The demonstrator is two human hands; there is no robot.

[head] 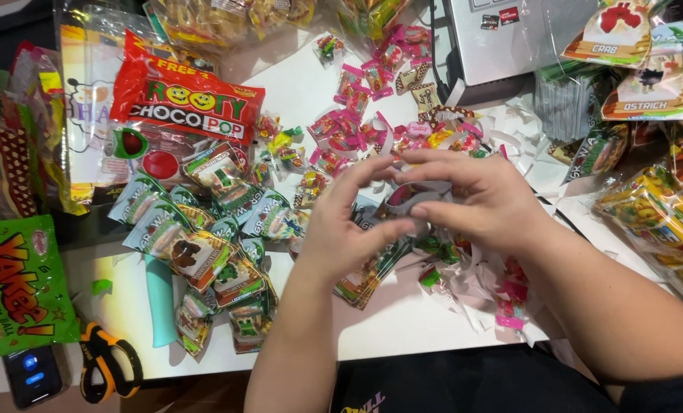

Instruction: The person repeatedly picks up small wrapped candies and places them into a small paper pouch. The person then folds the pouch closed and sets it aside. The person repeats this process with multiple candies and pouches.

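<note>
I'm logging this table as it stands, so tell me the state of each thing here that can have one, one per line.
left hand: fingers pinched on a small grey-white packet
right hand: fingers gripping the same packet
small grey-white packet: held above the table between both hands
scissors: blades closed, lying flat, untouched
big red snack bag: sealed, lying flat
green gum bag: sealed, flat at the table's edge
phone: screen lit

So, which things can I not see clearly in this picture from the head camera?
- The grey-and-white strip between the left hand and right hand: fingers cover most of it, so its kind is unclear.
- The flat packets under the left hand: largely covered.
- The grey machine: cut by the top edge.
- The dark device: cut by the bottom edge.
</note>
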